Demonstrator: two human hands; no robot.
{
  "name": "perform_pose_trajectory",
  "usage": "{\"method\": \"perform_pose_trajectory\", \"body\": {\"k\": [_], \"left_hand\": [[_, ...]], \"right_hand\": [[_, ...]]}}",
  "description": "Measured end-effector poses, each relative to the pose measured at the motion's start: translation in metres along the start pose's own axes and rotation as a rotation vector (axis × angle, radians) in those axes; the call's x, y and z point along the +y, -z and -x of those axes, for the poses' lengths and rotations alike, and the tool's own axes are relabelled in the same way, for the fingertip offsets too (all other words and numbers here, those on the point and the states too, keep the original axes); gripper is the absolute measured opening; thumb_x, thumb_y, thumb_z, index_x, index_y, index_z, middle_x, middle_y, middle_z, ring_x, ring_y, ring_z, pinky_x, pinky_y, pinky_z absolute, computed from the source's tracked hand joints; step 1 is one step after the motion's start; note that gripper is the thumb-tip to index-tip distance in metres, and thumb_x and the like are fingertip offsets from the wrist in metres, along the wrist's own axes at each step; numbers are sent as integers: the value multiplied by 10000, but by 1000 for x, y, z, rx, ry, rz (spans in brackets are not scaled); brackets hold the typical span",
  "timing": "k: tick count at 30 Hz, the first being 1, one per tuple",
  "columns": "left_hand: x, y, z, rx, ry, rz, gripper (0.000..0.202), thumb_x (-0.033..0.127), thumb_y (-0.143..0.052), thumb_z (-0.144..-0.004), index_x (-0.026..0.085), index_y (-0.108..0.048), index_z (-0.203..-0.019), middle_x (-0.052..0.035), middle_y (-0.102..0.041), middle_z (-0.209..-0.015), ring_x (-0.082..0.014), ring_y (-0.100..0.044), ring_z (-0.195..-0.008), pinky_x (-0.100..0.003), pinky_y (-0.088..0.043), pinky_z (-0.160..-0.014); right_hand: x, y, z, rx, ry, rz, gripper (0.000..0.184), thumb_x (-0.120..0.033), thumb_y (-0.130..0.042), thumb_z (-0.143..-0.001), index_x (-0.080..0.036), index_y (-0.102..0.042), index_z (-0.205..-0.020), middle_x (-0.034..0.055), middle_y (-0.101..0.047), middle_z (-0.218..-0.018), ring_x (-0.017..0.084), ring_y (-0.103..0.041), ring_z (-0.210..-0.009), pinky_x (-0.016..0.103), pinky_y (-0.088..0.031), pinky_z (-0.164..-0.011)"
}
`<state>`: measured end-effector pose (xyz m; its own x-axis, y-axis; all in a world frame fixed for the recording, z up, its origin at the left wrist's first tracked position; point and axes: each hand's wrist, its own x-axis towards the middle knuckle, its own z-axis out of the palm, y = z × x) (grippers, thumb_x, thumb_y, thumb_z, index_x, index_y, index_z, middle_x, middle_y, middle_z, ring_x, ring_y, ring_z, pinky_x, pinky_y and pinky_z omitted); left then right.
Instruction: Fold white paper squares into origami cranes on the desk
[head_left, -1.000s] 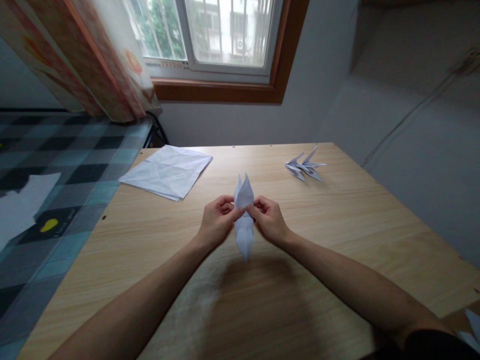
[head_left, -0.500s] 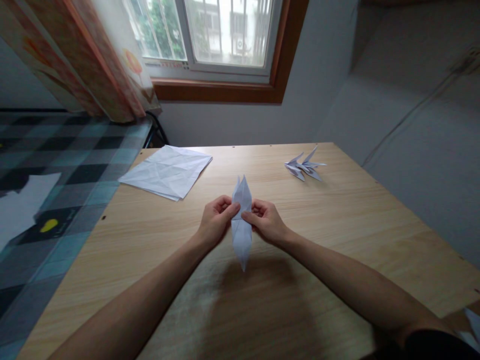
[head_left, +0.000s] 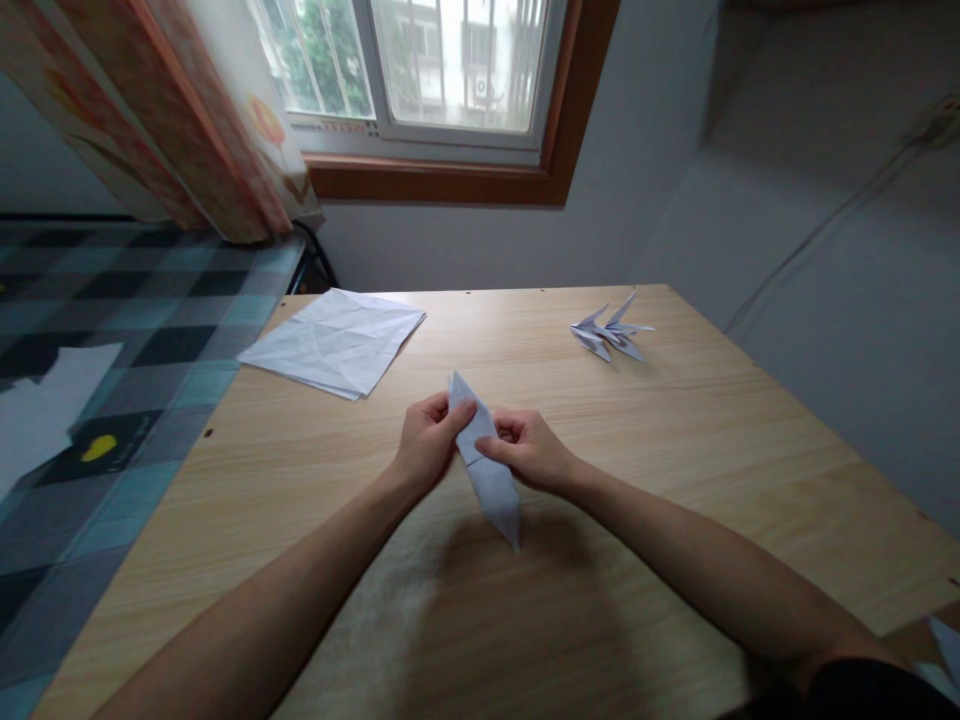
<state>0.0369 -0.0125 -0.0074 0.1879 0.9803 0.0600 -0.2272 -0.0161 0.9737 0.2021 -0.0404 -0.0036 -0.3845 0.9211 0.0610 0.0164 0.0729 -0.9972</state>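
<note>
A narrow, diamond-shaped piece of folded white paper [head_left: 491,492] is held above the wooden table, its lower tip slanting to the right. My left hand [head_left: 433,435] pinches its upper left side, thumb on the front face. On the right edge near the middle, my right hand [head_left: 529,448] grips the paper, also with the thumb on top. The fingers behind the paper are partly hidden. A crease runs across its middle.
Creased white paper sheets [head_left: 337,340] lie at the table's far left. Folded paper cranes [head_left: 611,330] sit at the back right. Left of the wooden table [head_left: 675,480] is a checked cloth surface [head_left: 187,300] with white paper scraps [head_left: 52,405]. A window [head_left: 450,70] is behind.
The folded paper has tilted: its top has swung left and down, its lower tip right. The split at its upper end no longer shows. Both hands have shifted slightly, still gripping it.
</note>
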Motion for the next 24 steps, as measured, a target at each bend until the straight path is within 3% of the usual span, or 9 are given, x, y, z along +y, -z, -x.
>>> {"method": "perform_pose_trajectory", "body": {"k": [5, 11, 14, 16, 18, 19, 21, 24], "left_hand": [[-2, 0, -1, 62, -10, -39, 507, 633, -719, -720, 160, -576, -610, 27, -504, -553, -96, -427, -498, -235, -346, -472], [-2, 1, -2, 65, -8, -29, 492, 604, -716, -741, 159, -560, -602, 29, -494, -552, -90, -418, -496, -233, -338, -474], [-1, -1, -2, 140, -86, -63, 380, 515, -744, -741, 170, -585, -713, 31, -531, -626, -101, -461, -546, -235, -376, -522], [2, -6, 2, 278, -203, -126, 324, 405, -790, -708, 193, -575, -826, 48, -528, -683, -98, -469, -581, -228, -388, -555], [8, -10, 9, 379, -312, -279, 291, 331, -788, -712, 202, -542, -799, 61, -483, -664, -95, -442, -583, -224, -369, -563], [11, -13, 13, 357, -344, -378, 266, 316, -765, -739, 199, -526, -744, 60, -460, -636, -97, -426, -575, -228, -356, -562], [15, -17, 20, 188, -360, -508, 234, 298, -714, -788, 194, -527, -693, 49, -463, -606, -106, -427, -570, -241, -350, -566], [15, -20, 26, -37, -310, -534, 157, 297, -696, -802, 184, -618, -878, 9, -578, -729, -131, -506, -649, -256, -399, -618]], "right_hand": [[-3, 0, 1, -15, 0, 69, 175, -318, -668, -755, -175, -605, -676, -46, -493, -584, 84, -404, -527, 199, -296, -469], [-3, -4, 1, -20, -6, -2, 151, -283, -688, -704, -179, -639, -802, -19, -623, -713, 119, -549, -623, 219, -428, -554], [0, -4, -1, 108, 13, 21, 98, -226, -654, -677, -193, -588, -742, -40, -598, -666, 111, -536, -587, 219, -415, -541], [3, -2, -3, 246, 36, 31, 108, -220, -648, -669, -201, -551, -711, -53, -568, -627, 105, -518, -553, 218, -391, -519], [5, 0, -5, 385, 48, 42, 124, -233, -648, -676, -207, -529, -700, -56, -556, -608, 111, -517, -536, 221, -375, -498], [6, 1, -5, 447, 50, 60, 128, -235, -648, -681, -209, -525, -698, -54, -556, -605, 115, -519, -532, 224, -371, -491], [6, 2, -5, 540, 70, 123, 113, -228, -648, -695, -209, -537, -707, -48, -567, -609, 125, -530, -535, 235, -386, -497], [3, -1, 0, 561, 153, 288, 68, -212, -657, -734, -201, -606, -779, -15, -630, -692, 150, -578, -612, 268, -448, -581]]}}
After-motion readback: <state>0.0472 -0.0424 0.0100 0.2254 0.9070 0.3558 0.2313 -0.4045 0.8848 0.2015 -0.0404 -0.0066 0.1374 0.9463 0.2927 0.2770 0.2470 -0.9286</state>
